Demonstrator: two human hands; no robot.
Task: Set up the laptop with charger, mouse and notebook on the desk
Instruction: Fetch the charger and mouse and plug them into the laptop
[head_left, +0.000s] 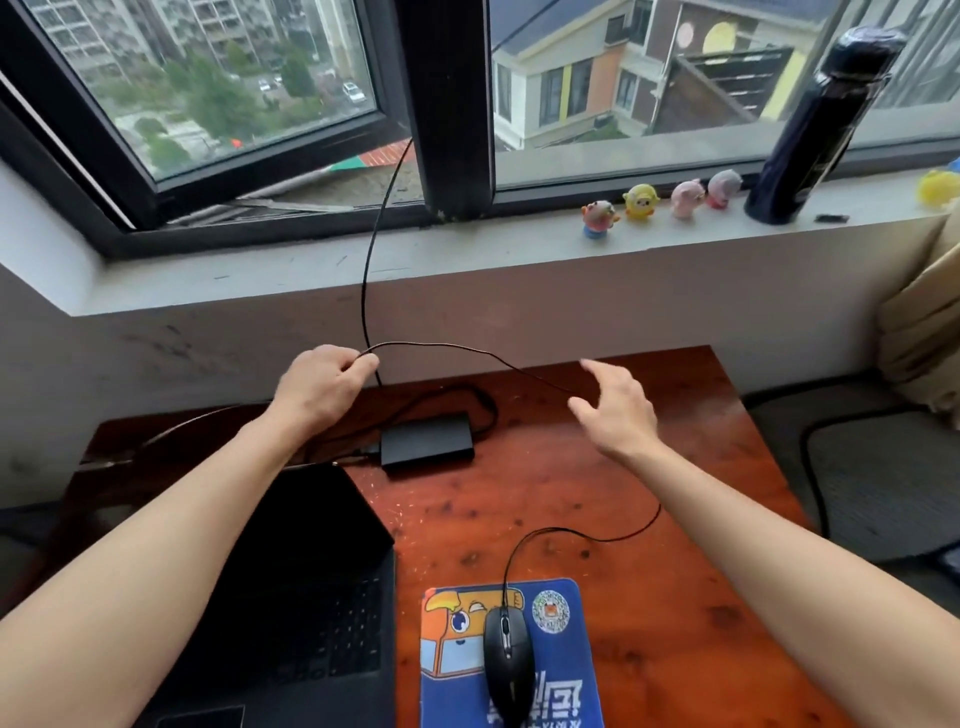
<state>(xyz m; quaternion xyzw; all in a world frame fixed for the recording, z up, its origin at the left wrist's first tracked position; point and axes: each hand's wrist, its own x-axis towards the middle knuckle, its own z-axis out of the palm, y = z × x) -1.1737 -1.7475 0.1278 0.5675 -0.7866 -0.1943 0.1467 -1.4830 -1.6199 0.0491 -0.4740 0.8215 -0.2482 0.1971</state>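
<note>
Red-brown wooden table (675, 467) carries the open laptop (291, 597) at its left, the charger brick (427, 441) just beyond it and the mouse (508, 660) on its mouse pad (558, 670). Your left grip (324, 387) pinches the mouse cable (457, 346); your right grip (615, 415) hovers open beside it. Pull too hard and the cable could drag the mouse off the pad, or tangle with the cord (370, 249) hanging from the window (452, 104). No notebook is in view.

My desk (675, 519) is knotty reddish-brown; laptop (311, 597), charger brick (427, 441), mouse (508, 660) and mouse cable (571, 532) are black (mouse glossy); mouse pad (566, 670) blue with an orange cartoon.
</note>
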